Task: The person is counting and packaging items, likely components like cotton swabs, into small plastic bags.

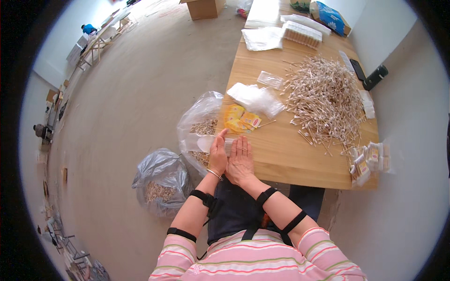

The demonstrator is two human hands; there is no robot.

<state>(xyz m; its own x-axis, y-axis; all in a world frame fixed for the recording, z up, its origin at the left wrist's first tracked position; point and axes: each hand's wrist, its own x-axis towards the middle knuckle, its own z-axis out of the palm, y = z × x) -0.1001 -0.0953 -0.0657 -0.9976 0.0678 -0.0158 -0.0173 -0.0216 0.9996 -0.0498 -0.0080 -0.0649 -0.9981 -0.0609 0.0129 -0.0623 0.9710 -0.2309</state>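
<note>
At the table's near left corner, a small row of cotton swabs point(228, 148) is pressed between my two hands. My left hand point(217, 155) stands on edge along the row's left side, its fingers straight and together. From the right, my right hand point(241, 161) presses against the row with its fingers extended and side by side. A clear plastic piece point(204, 143) shows just left of my left hand. Yellow printed packets point(241, 119) lie just beyond my fingers, with a loose swab point(267, 123) beside them. The lower part of the row is hidden by my palms.
A large heap of swabs point(323, 98) covers the table's right side. Clear bags point(258, 98) lie left of it. Filled packs point(368, 161) sit at the near right corner, a dark bottle point(376, 77) by the wall. Plastic sacks of swabs point(161, 182) stand on the floor.
</note>
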